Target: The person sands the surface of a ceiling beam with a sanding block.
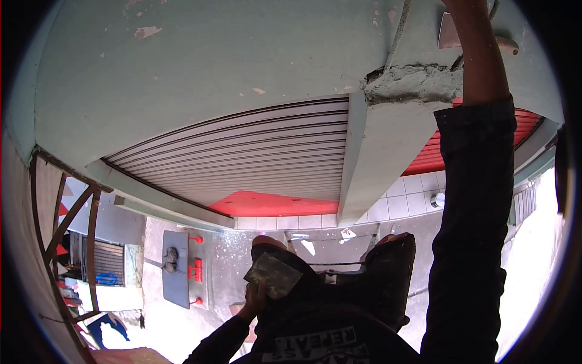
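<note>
My left hand grips a flat, roughly square board by its left edge, over my lap. The board is greyish and smeared. Up at the top right my right arm stretches to the wall; the hand itself is cut off by the frame edge, so its fingers are hidden. Behind that forearm is a flat-bladed tool with a brownish handle end, partly covered by the arm. Just below it, rough broken plaster runs along the top of a pale green pillar.
Below are a grey-and-red roller shutter, white tiles and the concrete floor, far beneath my knees. A dark table with red stools stands lower left, beside a metal frame.
</note>
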Demonstrator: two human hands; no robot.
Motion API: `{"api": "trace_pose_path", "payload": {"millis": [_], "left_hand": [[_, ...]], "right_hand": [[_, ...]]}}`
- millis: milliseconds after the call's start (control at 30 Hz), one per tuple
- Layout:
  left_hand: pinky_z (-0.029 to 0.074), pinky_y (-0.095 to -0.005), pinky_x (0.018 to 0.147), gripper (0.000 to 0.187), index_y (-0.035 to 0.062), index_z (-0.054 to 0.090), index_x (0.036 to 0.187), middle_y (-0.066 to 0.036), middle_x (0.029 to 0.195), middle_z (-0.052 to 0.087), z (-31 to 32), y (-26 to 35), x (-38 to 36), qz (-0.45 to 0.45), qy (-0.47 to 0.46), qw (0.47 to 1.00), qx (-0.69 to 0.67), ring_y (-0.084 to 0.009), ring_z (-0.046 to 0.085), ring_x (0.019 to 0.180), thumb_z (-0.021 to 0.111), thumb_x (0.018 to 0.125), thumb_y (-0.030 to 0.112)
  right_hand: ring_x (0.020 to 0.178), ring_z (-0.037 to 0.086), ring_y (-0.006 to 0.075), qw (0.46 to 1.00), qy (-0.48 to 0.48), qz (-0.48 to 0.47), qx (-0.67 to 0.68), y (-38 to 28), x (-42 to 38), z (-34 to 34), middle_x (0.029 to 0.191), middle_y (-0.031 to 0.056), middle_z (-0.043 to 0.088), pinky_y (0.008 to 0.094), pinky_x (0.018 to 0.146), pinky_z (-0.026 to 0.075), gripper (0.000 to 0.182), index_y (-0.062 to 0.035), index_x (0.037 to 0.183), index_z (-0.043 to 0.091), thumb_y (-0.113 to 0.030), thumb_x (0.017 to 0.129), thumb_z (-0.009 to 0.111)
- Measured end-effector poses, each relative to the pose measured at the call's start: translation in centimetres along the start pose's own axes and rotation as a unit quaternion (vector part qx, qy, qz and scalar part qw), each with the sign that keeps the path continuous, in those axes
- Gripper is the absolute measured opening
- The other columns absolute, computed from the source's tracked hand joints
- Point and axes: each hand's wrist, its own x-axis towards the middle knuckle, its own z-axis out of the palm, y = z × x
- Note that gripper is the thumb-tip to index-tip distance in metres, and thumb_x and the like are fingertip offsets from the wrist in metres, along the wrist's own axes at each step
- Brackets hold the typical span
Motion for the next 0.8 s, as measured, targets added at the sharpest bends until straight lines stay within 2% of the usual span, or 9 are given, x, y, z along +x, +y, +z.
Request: {"api": "trace_pose_path", "payload": {"millis": [300,367,433,600,700,800], "left_hand": [[0.052,-0.0471,0.069,0.032,-0.0052,0.064,0.123,-0.024,0.099,0.063,0.4,-0.9,-0.5,0.006,-0.015,0.999,0.034,-0.0404,0.063,0.082,0.062,0.092,0.001],[0.052,-0.0473,0.070,0.033,-0.0051,0.063,0.124,-0.024,0.100,0.063,0.3,-0.7,-0.4,-0.036,-0.027,0.999,-0.022,-0.0404,0.063,0.082,0.061,0.092,0.001],[0.052,-0.0475,0.070,0.034,-0.0052,0.062,0.125,-0.024,0.100,0.064,0.5,-1.1,-0.6,-0.028,-0.028,0.999,-0.024,-0.0405,0.063,0.083,0.061,0.092,0.001],[0.053,-0.0480,0.072,0.037,-0.0062,0.060,0.128,-0.025,0.103,0.063,0.0,-0.8,-0.3,0.110,0.012,0.988,0.109,-0.0408,0.064,0.085,0.061,0.092,0.001],[0.053,-0.0484,0.073,0.039,-0.0066,0.059,0.129,-0.026,0.104,0.063,-0.2,-0.6,-0.1,0.123,0.019,0.986,0.111,-0.0413,0.063,0.086,0.061,0.092,0.001],[0.053,-0.0485,0.073,0.038,-0.0064,0.060,0.129,-0.026,0.103,0.063,0.0,-0.6,-0.4,0.058,-0.004,0.996,0.063,-0.0417,0.063,0.086,0.060,0.092,0.001]], "right_hand": [[0.062,0.053,0.0433,1.000,0.009,-0.005,-0.016,0.1,0.0,0.1,0.068,0.0249,0.051,0.0486,0.059,0.043,0.042,0.0016,0.073,0.054,-0.035,0.093,0.059],[0.062,0.053,0.0436,1.000,0.014,-0.014,-0.017,0.0,0.0,0.1,0.068,0.0249,0.051,0.0485,0.059,0.043,0.042,0.0015,0.073,0.054,-0.035,0.093,0.059],[0.062,0.053,0.0438,1.000,0.015,-0.014,-0.014,0.2,0.0,0.2,0.067,0.0249,0.051,0.0484,0.059,0.043,0.042,0.0016,0.073,0.054,-0.035,0.093,0.060],[0.062,0.052,0.0434,1.000,0.000,0.000,-0.012,0.1,0.0,0.0,0.068,0.0249,0.051,0.0484,0.059,0.043,0.042,0.0017,0.074,0.055,-0.035,0.093,0.060],[0.062,0.052,0.0431,1.000,0.004,0.002,-0.026,0.0,0.0,0.1,0.067,0.0246,0.051,0.0484,0.060,0.043,0.042,0.0016,0.074,0.055,-0.035,0.093,0.060],[0.062,0.053,0.0429,1.000,0.001,0.006,-0.018,0.0,0.0,0.1,0.067,0.0243,0.051,0.0484,0.060,0.043,0.042,0.0016,0.074,0.055,-0.035,0.093,0.060]]}}
